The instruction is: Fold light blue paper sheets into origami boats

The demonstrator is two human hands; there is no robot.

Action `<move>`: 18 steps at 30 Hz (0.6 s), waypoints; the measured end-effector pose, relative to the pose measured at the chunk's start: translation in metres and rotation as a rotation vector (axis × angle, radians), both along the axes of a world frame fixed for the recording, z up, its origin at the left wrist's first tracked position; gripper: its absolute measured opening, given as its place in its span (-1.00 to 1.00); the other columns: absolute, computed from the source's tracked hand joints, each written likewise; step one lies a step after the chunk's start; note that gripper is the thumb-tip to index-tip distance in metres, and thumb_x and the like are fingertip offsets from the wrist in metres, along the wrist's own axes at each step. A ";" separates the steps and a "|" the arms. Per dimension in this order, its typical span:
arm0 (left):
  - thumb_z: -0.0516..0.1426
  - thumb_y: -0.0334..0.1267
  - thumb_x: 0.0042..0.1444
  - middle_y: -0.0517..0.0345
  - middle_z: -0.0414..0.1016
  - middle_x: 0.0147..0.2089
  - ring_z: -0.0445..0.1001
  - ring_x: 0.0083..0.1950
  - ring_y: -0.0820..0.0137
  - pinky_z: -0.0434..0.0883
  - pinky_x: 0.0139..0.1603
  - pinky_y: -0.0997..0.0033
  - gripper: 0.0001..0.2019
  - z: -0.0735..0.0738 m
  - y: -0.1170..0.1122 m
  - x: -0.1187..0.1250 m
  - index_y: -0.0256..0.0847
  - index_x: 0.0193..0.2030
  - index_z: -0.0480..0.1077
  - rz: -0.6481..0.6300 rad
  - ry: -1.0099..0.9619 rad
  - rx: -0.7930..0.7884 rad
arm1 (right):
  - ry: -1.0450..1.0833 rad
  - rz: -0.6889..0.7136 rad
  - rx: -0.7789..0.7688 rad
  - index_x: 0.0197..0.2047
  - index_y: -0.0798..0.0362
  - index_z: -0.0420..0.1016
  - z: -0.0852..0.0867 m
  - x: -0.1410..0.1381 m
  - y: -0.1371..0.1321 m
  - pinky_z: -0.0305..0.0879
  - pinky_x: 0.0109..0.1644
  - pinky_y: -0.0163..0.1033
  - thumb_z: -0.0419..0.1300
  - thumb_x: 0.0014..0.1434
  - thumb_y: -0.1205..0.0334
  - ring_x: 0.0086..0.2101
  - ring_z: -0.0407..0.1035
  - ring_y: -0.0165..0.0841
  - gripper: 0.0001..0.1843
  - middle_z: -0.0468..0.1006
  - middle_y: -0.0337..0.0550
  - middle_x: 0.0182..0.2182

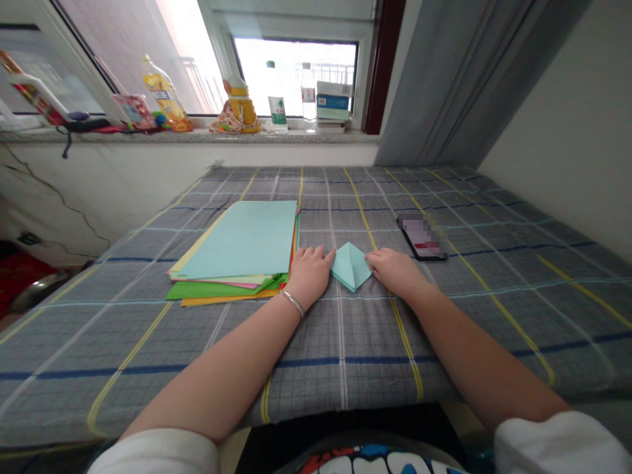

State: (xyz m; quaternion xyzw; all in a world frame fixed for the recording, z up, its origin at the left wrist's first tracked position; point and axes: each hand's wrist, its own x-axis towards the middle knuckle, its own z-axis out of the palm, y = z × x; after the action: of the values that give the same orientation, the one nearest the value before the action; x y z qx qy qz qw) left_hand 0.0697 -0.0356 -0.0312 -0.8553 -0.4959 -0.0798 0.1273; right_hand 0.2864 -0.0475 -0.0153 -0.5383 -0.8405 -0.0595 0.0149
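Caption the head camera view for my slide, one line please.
The left hand and right hand touch a folded light-blue paper on grey checked cloth, beside a stack of coloured paper.

The left hand [310,275] and the right hand [395,271] touch the two sides of a folded light blue paper [350,265] on a gray checked cloth [494,342]. A pile of colored paper [237,243] lies just beside the left hand. A phone [422,236] lies farther right.
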 end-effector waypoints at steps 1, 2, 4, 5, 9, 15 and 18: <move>-0.09 -0.34 0.26 -0.07 0.47 -0.09 0.40 -0.10 0.20 0.22 -0.04 0.13 -0.62 0.000 0.000 0.000 -0.17 0.17 0.34 -0.017 -0.009 0.014 | -0.005 -0.027 -0.001 -0.26 0.06 0.42 0.000 -0.001 -0.001 0.20 -0.19 -0.29 -0.01 0.26 0.40 -0.16 0.37 -0.30 -0.80 0.55 -0.11 -0.22; -0.08 -0.33 0.25 -0.06 0.46 -0.05 0.39 -0.08 0.20 0.23 -0.02 0.13 -0.63 -0.001 0.000 0.000 -0.19 0.15 0.35 -0.036 -0.020 0.023 | -0.009 -0.049 -0.003 -0.24 0.06 0.43 0.000 -0.002 -0.002 0.20 -0.20 -0.29 -0.02 0.26 0.42 -0.15 0.37 -0.29 -0.79 0.55 -0.10 -0.21; -0.04 -0.31 0.22 -0.04 0.44 0.04 0.38 -0.02 0.20 0.22 0.08 0.12 -0.65 -0.002 0.001 0.001 -0.22 0.10 0.38 -0.062 -0.046 0.017 | -0.010 -0.060 -0.012 -0.23 0.07 0.43 0.000 -0.003 -0.003 0.21 -0.18 -0.28 -0.03 0.25 0.44 -0.15 0.38 -0.29 -0.77 0.56 -0.09 -0.21; -0.03 -0.30 0.21 -0.02 0.43 0.08 0.37 0.01 0.20 0.19 0.14 0.11 -0.65 -0.003 0.002 0.002 -0.23 0.09 0.39 -0.063 -0.063 0.010 | -0.005 -0.051 -0.014 -0.23 0.07 0.44 0.000 -0.003 -0.003 0.21 -0.17 -0.28 -0.03 0.25 0.44 -0.15 0.38 -0.29 -0.77 0.56 -0.08 -0.21; -0.10 -0.17 0.28 0.02 0.34 0.23 0.33 0.16 0.19 0.00 0.33 0.00 -0.59 -0.007 0.002 0.009 -0.22 0.19 0.30 -0.048 -0.144 0.002 | 0.021 -0.012 -0.009 -0.27 0.05 0.45 0.001 -0.003 -0.004 0.22 -0.13 -0.28 -0.03 0.25 0.43 -0.17 0.40 -0.29 -0.75 0.57 -0.09 -0.24; -0.17 0.04 0.31 -0.04 0.10 0.38 0.06 0.39 0.24 -0.14 0.40 0.07 -0.42 -0.014 0.000 0.019 -0.29 0.34 0.09 -0.220 -0.106 -0.045 | -0.019 -0.029 0.004 -0.24 0.05 0.47 0.004 -0.004 -0.005 0.23 -0.18 -0.25 -0.05 0.25 0.43 -0.18 0.41 -0.26 -0.73 0.58 -0.06 -0.22; -0.18 0.00 0.33 -0.05 0.07 0.39 0.04 0.40 0.25 -0.10 0.40 0.10 -0.43 -0.016 0.001 0.022 -0.33 0.35 0.07 -0.232 -0.058 -0.105 | -0.030 -0.042 0.000 -0.22 0.06 0.47 0.006 -0.005 -0.007 0.23 -0.19 -0.25 -0.04 0.22 0.45 -0.17 0.41 -0.25 -0.73 0.58 -0.04 -0.20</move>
State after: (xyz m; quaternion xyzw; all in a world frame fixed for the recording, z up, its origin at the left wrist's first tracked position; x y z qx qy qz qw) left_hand 0.0913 -0.0349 -0.0476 -0.9097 -0.4006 -0.0925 0.0580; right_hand 0.2814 -0.0540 -0.0097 -0.5549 -0.8292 -0.0677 0.0011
